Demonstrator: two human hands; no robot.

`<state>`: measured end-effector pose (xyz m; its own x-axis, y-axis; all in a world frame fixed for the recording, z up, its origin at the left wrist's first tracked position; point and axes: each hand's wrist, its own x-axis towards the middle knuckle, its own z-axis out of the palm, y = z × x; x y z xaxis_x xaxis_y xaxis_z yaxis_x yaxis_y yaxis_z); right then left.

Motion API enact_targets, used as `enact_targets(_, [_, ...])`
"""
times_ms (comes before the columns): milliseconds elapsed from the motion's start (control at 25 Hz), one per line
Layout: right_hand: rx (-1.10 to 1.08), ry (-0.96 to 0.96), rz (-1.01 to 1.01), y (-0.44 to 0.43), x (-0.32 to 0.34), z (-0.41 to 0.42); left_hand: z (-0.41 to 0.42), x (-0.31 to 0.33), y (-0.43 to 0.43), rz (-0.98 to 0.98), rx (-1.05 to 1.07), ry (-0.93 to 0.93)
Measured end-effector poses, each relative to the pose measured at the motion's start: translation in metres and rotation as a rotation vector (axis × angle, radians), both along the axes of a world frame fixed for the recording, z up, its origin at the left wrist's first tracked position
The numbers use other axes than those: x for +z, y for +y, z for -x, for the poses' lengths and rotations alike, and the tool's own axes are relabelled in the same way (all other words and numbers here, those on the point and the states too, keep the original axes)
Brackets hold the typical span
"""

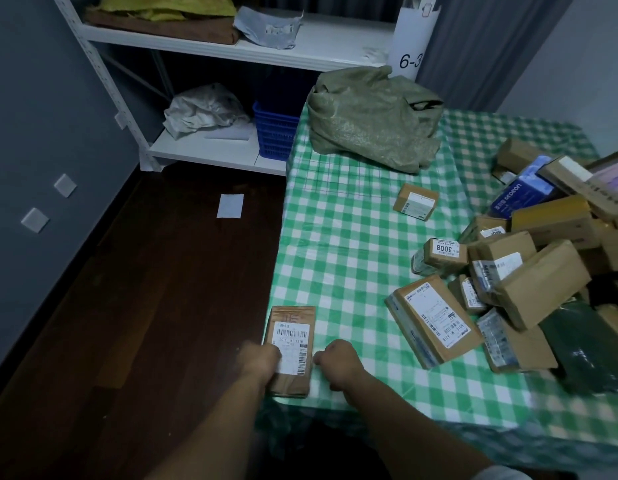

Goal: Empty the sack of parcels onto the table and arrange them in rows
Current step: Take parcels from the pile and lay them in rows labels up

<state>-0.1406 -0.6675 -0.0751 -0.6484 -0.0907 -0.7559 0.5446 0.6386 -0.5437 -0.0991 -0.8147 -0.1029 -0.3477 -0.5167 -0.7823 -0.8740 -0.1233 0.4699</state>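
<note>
A flat brown parcel point(292, 327) with a white label lies at the near left corner of the green checked table point(345, 244). My left hand point(259, 362) grips its left edge and my right hand point(338, 362) presses against its right edge. The crumpled green sack point(369, 116) lies at the far end of the table. A heap of brown boxes point(529, 268) is piled on the right. One large labelled box point(432, 320) lies at the heap's near left edge. A small box point(416, 201) sits alone in the middle.
White shelving point(300, 46) stands behind the table, holding a blue basket point(274, 133), bags and papers. Dark wooden floor lies to the left with a sheet of paper point(230, 206) on it. A black bag point(588, 344) lies at the heap's near side.
</note>
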Motion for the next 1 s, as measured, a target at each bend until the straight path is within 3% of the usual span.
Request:
enact_targets(200, [-0.124,0.055,-0.021,0.037,0.015,0.028,0.048,0.03,0.02,0.149,-0.065,0.15])
enact_targets(480, [-0.129,0.168,-0.179,0.103,0.035,0.098,0.095,0.06,0.106,0.022,-0.121,0.247])
enact_targets(640, [0.012,0.188,-0.437,0.158,0.033,0.111,0.109,0.058,0.151,-0.045,-0.14,0.217])
enact_targets(1000, [0.299,0.181,-0.587,0.207,-0.006,0.131,0.118,0.04,0.206,-0.084,-0.085,0.161])
